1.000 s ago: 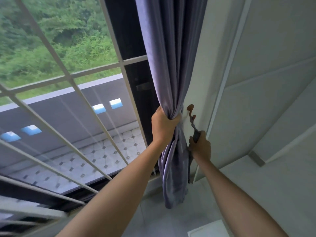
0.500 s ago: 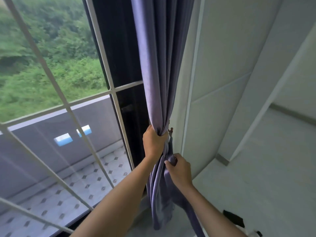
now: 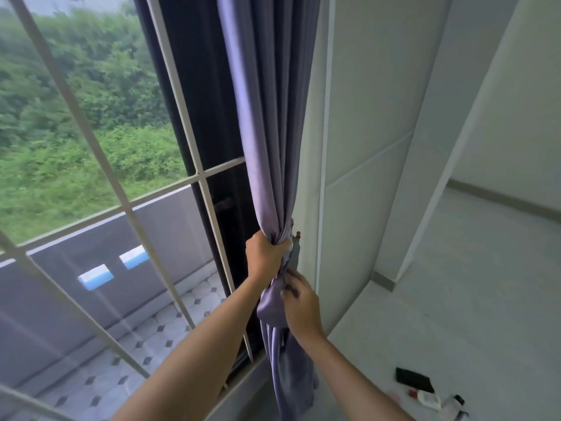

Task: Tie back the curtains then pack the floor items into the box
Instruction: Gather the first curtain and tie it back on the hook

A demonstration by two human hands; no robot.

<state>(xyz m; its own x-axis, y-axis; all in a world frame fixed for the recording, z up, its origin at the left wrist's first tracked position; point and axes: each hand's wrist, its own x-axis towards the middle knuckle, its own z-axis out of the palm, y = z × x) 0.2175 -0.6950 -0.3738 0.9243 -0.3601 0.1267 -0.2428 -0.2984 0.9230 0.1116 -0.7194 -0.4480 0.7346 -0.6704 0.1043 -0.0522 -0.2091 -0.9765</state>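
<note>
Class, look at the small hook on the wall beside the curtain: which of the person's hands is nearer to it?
Left. The left hand grips the gathered curtain right beside the hook; the right hand is lower down, below it.

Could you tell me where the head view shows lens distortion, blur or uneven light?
Head view: the window bars bow from wide-angle distortion; the right hand is motion-smeared at the fingers, the left hand sharper; daylight brightens the greenery, while the curtain folds stay shaded.
</note>
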